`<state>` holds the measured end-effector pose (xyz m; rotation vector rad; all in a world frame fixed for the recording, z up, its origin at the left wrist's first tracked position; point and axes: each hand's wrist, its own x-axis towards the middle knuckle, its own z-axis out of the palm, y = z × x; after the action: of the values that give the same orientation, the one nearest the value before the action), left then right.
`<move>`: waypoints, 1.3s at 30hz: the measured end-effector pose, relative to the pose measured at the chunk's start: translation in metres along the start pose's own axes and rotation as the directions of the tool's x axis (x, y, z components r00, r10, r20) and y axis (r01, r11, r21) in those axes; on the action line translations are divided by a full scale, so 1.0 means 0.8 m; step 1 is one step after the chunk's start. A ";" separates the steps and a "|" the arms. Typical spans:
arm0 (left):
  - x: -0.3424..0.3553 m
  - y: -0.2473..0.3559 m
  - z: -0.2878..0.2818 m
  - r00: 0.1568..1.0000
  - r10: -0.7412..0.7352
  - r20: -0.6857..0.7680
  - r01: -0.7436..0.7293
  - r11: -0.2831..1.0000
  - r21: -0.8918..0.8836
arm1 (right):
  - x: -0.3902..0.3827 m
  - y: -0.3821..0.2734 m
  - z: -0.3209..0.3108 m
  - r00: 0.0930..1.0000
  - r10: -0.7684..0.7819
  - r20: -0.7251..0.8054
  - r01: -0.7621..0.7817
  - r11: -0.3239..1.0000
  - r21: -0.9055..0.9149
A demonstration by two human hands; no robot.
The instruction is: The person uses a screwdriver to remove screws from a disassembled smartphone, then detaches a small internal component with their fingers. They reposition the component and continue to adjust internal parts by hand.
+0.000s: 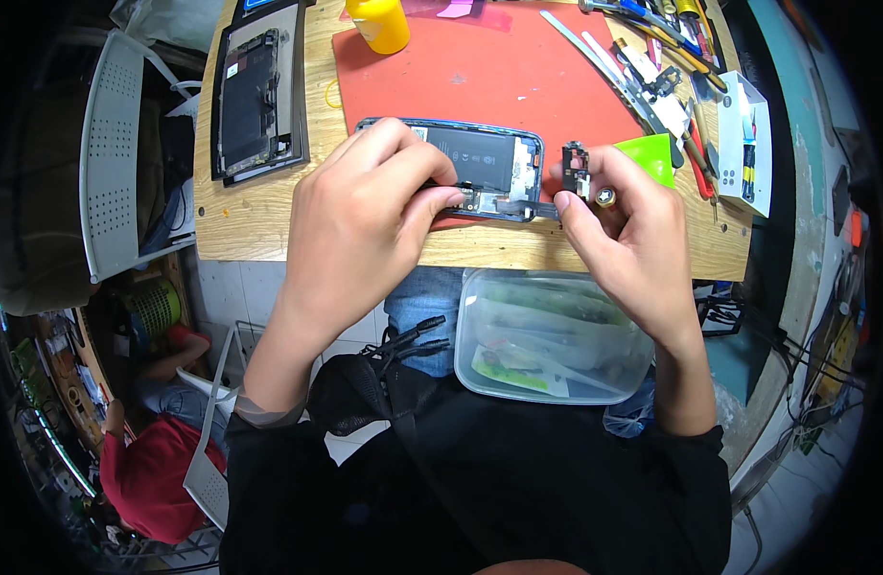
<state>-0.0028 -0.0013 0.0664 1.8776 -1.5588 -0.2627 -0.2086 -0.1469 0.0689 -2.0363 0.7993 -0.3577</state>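
An opened smartphone [528,153] lies at the table's near edge, its black battery [475,153] and inner parts exposed. Over its left side is my left hand [360,206], thumb and forefinger pinched at the phone's lower inside. What exactly they grip is too small to make out. My right hand [628,211] is closed just right of the phone. A small black phone part [576,168] stands up between its fingers. A grey flat tool tip [537,207] reaches from this hand to the phone, and a gold-coloured round tool end [605,196] shows under the fingers.
Beneath the phone is a red mat [441,81], with a yellow bottle [378,24] on it. A black tray with phone parts [259,96] lies left. Tools [686,43] crowd the right beside a white box [745,144]. A clear plastic tub [557,335] sits below the table edge.
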 end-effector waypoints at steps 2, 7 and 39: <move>0.001 0.000 0.001 0.999 0.014 0.037 -0.015 0.999 0.040 | 0.006 0.002 0.004 1.000 0.022 0.014 -0.022 0.999 0.042; 0.006 0.004 0.004 0.998 0.018 0.053 -0.020 0.999 0.042 | 0.017 0.001 0.013 0.999 0.038 0.027 -0.040 0.997 0.068; 0.019 -0.009 0.006 0.979 0.158 0.131 -0.167 0.984 0.060 | 0.005 -0.001 0.033 0.997 -0.075 -0.011 0.076 0.988 0.133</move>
<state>0.0044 -0.0165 0.0622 1.8032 -1.8185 -0.2601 -0.1913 -0.1324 0.0546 -1.9449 0.6850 -0.4487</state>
